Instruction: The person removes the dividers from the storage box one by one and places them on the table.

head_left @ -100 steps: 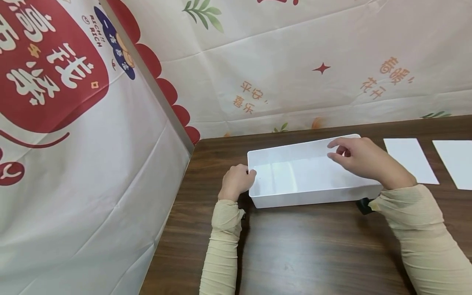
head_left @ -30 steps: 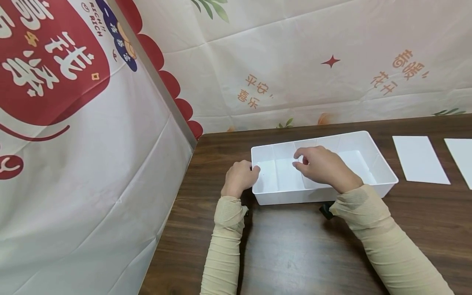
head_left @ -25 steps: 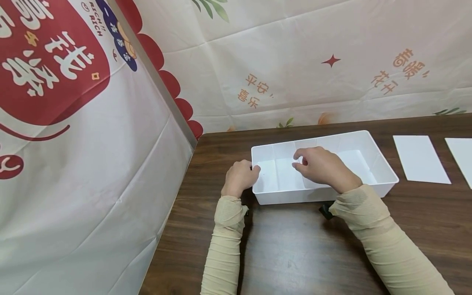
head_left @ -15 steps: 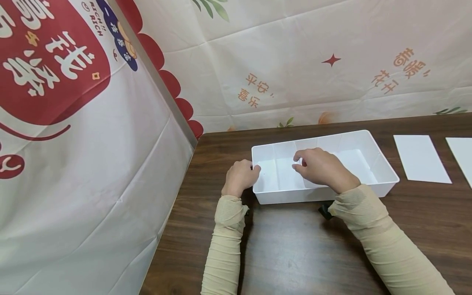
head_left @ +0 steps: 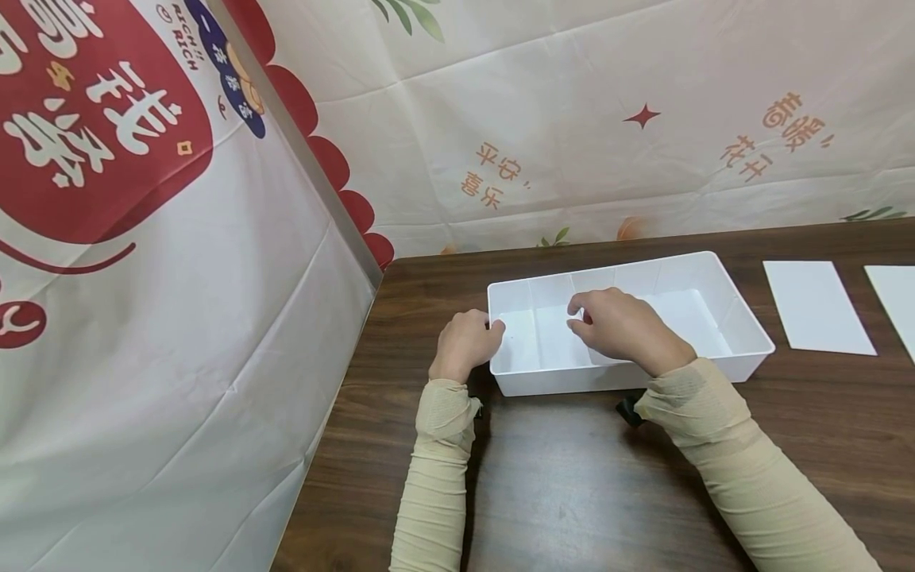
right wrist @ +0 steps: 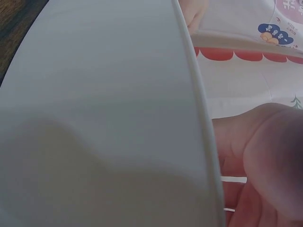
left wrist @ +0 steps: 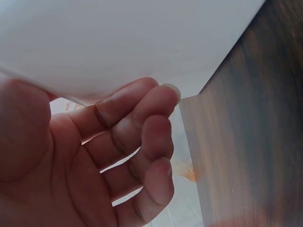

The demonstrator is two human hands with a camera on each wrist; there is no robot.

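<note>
A long white plastic bin (head_left: pixel 554 381) stands on the brown table with its top uncovered. My left hand (head_left: pixel 463 343) holds the bin's left end, thumb over the rim. In the left wrist view, the curled fingers (left wrist: pixel 156 137) lie against the bin's outer wall. My right hand (head_left: pixel 629 327) hovers over the middle of the bin, its thumb and forefinger bent with a gap between the tips. I see nothing in that gap. The bin's near wall (right wrist: pixel 109 94) hides the right fingertips in the right wrist view.
Two flat white cards (head_left: pixel 818 307) lie on the table (head_left: pixel 565 485) right of the bin, the second card (head_left: pixel 897 298) cut off by the frame edge. A printed cloth (head_left: pixel 572 135) hangs behind the table. Another cloth (head_left: pixel 193 357) hangs along the left side.
Over about three seconds my right hand has moved left from the bin's right end to its middle. The left hand keeps its hold. Over the last second both hands stay nearly still.
</note>
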